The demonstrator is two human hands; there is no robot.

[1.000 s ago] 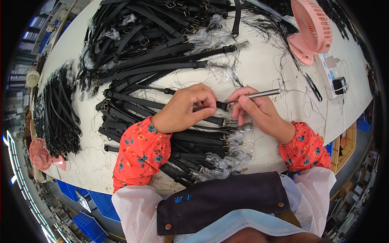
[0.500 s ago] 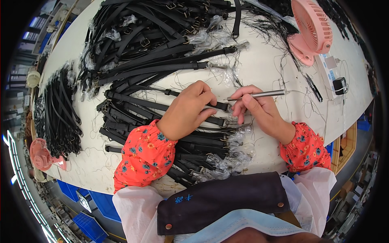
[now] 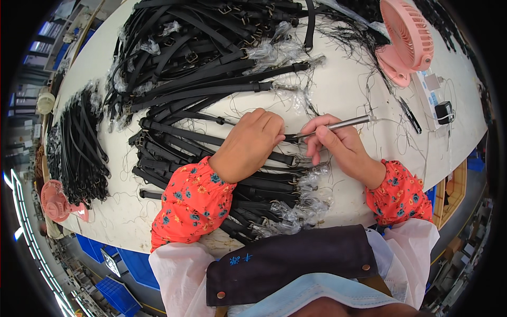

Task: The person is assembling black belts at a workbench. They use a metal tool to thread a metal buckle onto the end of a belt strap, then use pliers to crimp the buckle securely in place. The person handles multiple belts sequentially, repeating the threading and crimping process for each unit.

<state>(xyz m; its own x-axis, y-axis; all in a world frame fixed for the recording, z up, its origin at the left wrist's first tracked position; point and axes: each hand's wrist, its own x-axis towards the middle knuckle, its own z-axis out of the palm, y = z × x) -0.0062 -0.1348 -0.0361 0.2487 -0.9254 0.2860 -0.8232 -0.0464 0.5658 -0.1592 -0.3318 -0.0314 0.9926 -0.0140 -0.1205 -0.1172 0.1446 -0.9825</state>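
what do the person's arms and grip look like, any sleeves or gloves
The left grip and right grip are bare, ungloved hands. Red-orange oversleeves with blue and yellow flowers gather at the wrists; farther up the arms, loose white sleeves show.

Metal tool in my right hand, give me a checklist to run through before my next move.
1. Right hand holding the metal tool: ok.
2. Left hand over the black strap: ok.
3. Left hand's grip on that strap: cannot tell, its fingertips are hidden.
4. Metal tool touching that strap: cannot tell, contact too small.
5. Loose threads cleared away: not ok, strewn beside the pink fan.
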